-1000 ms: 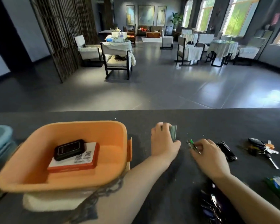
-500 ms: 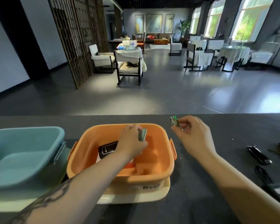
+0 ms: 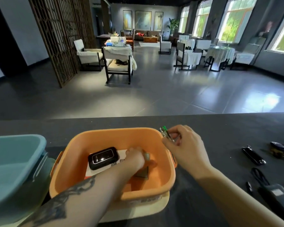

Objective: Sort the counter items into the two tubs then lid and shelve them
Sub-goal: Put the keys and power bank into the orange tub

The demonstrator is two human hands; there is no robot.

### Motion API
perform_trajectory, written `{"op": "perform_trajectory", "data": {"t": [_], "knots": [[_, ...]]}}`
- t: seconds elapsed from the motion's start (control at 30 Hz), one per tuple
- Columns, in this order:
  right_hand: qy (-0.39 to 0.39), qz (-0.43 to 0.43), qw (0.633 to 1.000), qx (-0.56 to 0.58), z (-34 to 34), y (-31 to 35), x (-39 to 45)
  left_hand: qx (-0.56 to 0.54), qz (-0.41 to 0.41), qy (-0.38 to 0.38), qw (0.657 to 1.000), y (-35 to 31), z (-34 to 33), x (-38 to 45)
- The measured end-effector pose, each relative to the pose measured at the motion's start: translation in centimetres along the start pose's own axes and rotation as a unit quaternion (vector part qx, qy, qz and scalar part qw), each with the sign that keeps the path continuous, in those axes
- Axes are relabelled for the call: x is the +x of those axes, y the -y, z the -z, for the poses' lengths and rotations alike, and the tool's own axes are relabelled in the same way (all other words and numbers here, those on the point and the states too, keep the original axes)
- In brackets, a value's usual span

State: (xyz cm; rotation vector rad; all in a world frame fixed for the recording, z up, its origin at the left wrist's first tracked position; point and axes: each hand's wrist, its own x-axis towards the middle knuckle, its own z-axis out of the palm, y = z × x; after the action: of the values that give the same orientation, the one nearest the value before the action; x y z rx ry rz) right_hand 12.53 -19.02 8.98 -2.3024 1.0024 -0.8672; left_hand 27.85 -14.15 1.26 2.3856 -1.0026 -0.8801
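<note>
The left hand [image 3: 135, 158] reaches down into the orange tub [image 3: 105, 182], fingers curled around a small grey-green item [image 3: 147, 156] near the floor. At the tub's 2 o'clock rim, the right hand [image 3: 182, 145] hovers, pinching a green-tipped stick [image 3: 165, 132].

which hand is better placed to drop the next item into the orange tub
Right. The right hand already pinches a small green-tipped item at the orange tub rim, while the left hand is down inside it.

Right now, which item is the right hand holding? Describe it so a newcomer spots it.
Find the orange tub on the dark counter. At its far right corner, the right hand pinches a small silvery item with a green tip, the only green-tipped thing there.
</note>
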Motion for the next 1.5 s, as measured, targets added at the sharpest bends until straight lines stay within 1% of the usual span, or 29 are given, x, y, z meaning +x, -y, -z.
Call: {"op": "perform_trajectory", "data": {"t": [0.03, 0.07, 0.1, 0.13, 0.17, 0.2, 0.23, 0.33, 0.43, 0.5, 0.63, 0.73, 0.83, 1.0, 1.13, 1.17, 1.23, 1.3, 1.33, 1.4, 1.5], "knots": [[0.013, 0.003, 1.0, -0.008, -0.3, 0.1, 0.1, 0.004, -0.042, -0.013, 0.999, 0.3, 0.5, -0.2], [0.03, 0.007, 0.999, -0.02, -0.7, 0.2, 0.2, 0.031, -0.089, -0.037, 0.995, 0.6, 1.3, -0.7], [0.051, 0.011, 0.998, -0.033, -1.3, 0.5, 0.5, 0.092, -0.132, -0.083, 0.983, 1.2, 2.3, -1.4], [0.073, 0.01, 0.996, -0.042, -1.9, 0.9, 0.7, 0.12, -0.161, -0.146, 0.969, 2.1, 3.3, -2.1], [0.096, 0.007, 0.994, -0.05, -2.7, 1.3, 1.0, 0.14, -0.184, -0.209, 0.95, 3.2, 4.3, -2.7], [0.118, 0.002, 0.991, -0.06, -3.6, 1.7, 1.2, 0.156, -0.193, -0.255, 0.935, 4.4, 5.3, -3.5], [0.14, -0.005, 0.987, -0.078, -4.7, 2.1, 1.5, 0.153, -0.183, -0.279, 0.93, 5.7, 6.1, -4.1], [0.213, -0.042, 0.964, -0.155, -7.8, 2.6, 2.0, 0.169, -0.137, -0.282, 0.934, 9.0, 7.4, -5.3], [0.283, -0.118, 0.932, -0.194, -10.4, 2.4, 2.2, 0.157, -0.122, -0.309, 0.93, 11.3, 8.0, -6.0], [0.302, -0.147, 0.918, -0.21, -11.6, 2.1, 2.4, 0.142, -0.125, -0.309, 0.932, 12.0, 7.7, -6.3], [0.339, -0.151, 0.895, -0.246, -13.2, 1.9, 2.7, 0.13, -0.123, -0.294, 0.939, 12.0, 6.9, -6.6], [0.347, -0.154, 0.887, -0.262, -13.8, 2.0, 2.5, 0.134, -0.122, -0.295, 0.938, 11.9, 6.9, -6.4], [0.332, -0.153, 0.896, -0.251, -14.0, 1.9, 2.2, 0.133, -0.124, -0.294, 0.938, 11.6, 7.1, -6.1], [0.333, -0.137, 0.885, -0.296, -13.7, 1.9, 2.0, 0.145, -0.129, -0.288, 0.938, 11.0, 6.9, -5.9], [0.328, -0.136, 0.888, -0.292, -12.2, 2.2, 2.2, 0.146, -0.13, -0.273, 0.942, 10.7, 7.2, -6.2], [0.32, -0.13, 0.895, -0.284, -11.6, 2.6, 2.2, 0.141, -0.138, -0.271, 0.942, 10.4, 7.4, -6.4], [0.274, -0.108, 0.925, -0.239, -9.9, 3.6, 2.1, 0.118, -0.163, -0.265, 0.943, 9.2, 7.8, -6.9], [0.197, -0.073, 0.959, -0.188, -7.2, 4.2, 1.6, 0.101, -0.195, -0.257, 0.941, 7.0, 8.0, -7.6], [0.159, -0.059, 0.971, -0.17, -5.6, 4.2, 1.2, 0.095, -0.215, -0.252, 0.939, 5.6, 7.8, -7.9], [0.098, -0.044, 0.984, -0.142, -1.9, 3.4, -0.1, 0.076, -0.255, -0.238, 0.934, 2.1, 7.1, -8.6], [0.021, -0.061, 0.992, -0.109, 4.0, 0.6, -2.8, 0.045, -0.315, -0.22, 0.922, -3.5, 4.6, -9.6]]}}
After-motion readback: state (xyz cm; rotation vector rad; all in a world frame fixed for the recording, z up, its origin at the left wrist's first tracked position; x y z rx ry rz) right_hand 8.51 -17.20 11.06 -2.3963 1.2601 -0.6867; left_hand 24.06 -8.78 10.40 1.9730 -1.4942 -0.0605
